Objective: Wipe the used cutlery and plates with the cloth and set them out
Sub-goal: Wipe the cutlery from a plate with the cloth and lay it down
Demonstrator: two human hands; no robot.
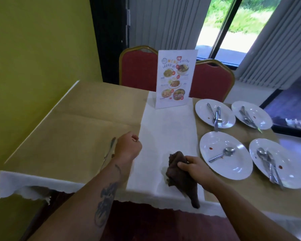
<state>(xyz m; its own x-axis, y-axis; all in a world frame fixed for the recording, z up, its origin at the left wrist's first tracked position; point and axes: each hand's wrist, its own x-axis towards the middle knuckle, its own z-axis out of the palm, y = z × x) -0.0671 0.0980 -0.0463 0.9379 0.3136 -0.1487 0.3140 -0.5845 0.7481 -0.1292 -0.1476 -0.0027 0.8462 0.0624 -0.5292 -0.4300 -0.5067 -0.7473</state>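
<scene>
Right hand [196, 169] has its grip clamped round a dark brown cloth [181, 174], which is bunched on the white runner [167, 122] near the front edge of the surface [76, 119], its tail hanging over. Left hand [129, 146] is curled into a fist with the fingers tucked away from the camera, so can't tell if it holds anything. A piece of cutlery [109, 150] lies just beside that wrist, blurry, lower end hidden by the forearm. On the right, the near left plate [233, 171] carries a spoon [223, 154] and a red smear. The near right plate [292, 164], far left plate [205, 110] and far right plate [262, 119] have cutlery piled on, too smeared to sort. A menu card [175, 79] covers part of the red chairs [137, 66].
</scene>
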